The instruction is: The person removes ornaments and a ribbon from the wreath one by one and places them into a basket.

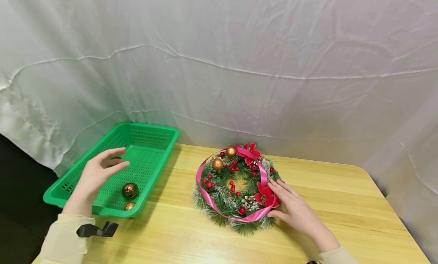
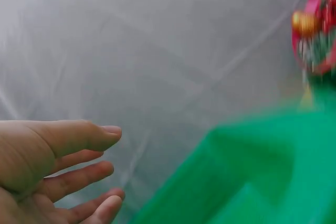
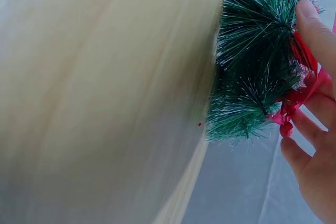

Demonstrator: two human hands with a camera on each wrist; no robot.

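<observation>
My left hand hovers over the green plastic basket, thumb and fingers apart with nothing between them in the left wrist view. A shiny bronze ball and a glittery copper ball lie in the basket's near end; another dark ball is partly hidden behind my left hand. My right hand rests on the right side of a green wreath, its extended fingers and thumb around a red flower. A loop of pink ribbon lies over the wreath.
Two gold balls, a copper-gold one and a smoother one, sit on the wreath's upper left among red berries and pinecones. The wooden table ends at a grey-white curtain behind.
</observation>
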